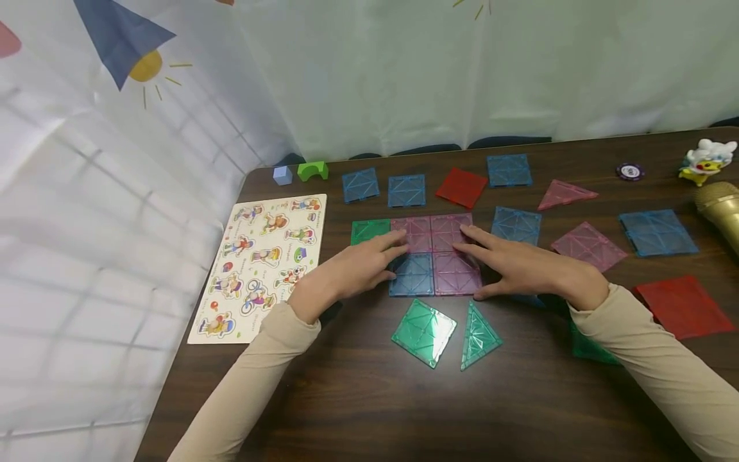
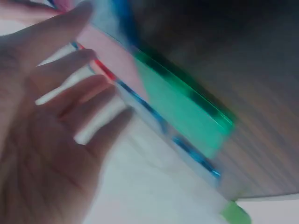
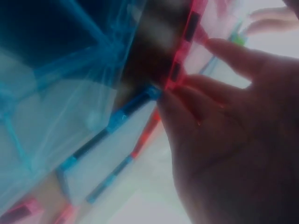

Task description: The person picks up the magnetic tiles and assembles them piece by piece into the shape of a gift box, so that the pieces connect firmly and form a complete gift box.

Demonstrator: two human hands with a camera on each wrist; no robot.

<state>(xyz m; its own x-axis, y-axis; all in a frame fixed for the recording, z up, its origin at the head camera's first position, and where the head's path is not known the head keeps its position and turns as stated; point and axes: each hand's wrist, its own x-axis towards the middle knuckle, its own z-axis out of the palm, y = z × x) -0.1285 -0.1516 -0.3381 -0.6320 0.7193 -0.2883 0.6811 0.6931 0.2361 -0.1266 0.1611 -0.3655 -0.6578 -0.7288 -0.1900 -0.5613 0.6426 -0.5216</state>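
Left hand point(image 1: 358, 273) flat, fingers straight, pressing the left side of a flat block of translucent pink and blue square magnetic tiles point(image 1: 435, 255) mid-table; green square tile point(image 1: 369, 231) joins its upper-left. Right hand point(image 1: 522, 266) flat on the block's right side. Wooden character puzzle board point(image 1: 262, 266) at table's left edge; loose green square tile point(image 1: 424, 332) and green triangle tile point(image 1: 478, 335) toward near edge.

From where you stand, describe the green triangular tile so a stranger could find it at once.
Start at the block of joined square tiles under both hands, mid-table. Just nearer the person lie two loose green pieces. The green triangular tile is the right one; its neighbour, the green square tile, has four corners.
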